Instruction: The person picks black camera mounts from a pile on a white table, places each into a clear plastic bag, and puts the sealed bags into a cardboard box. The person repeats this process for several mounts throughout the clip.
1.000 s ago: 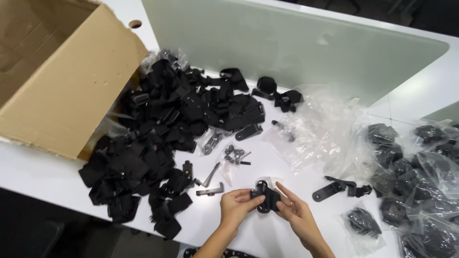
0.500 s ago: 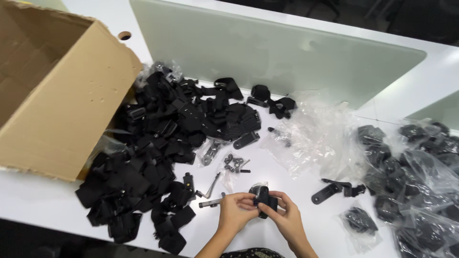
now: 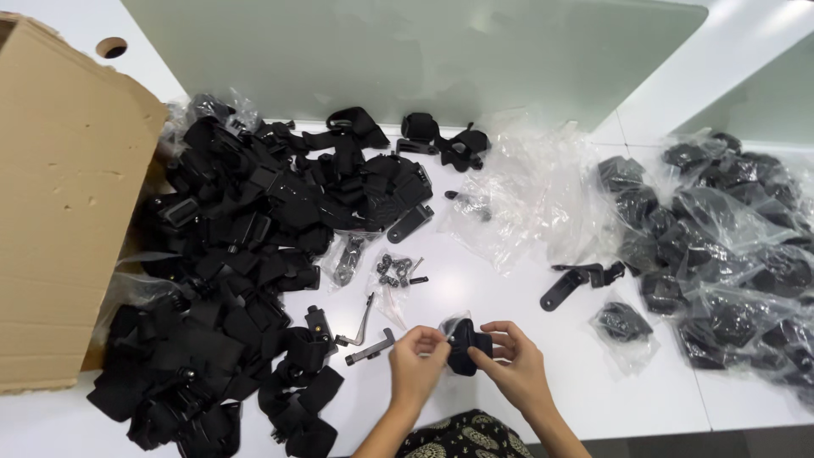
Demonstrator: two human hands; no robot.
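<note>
While both hands grip, black mount [image 3: 467,346] upright (long axis vertical)

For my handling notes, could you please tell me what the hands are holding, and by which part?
Both hands, left hand and right hand, hold one small black strap piece between them, fingertips gripping its opposite side edges.
</note>
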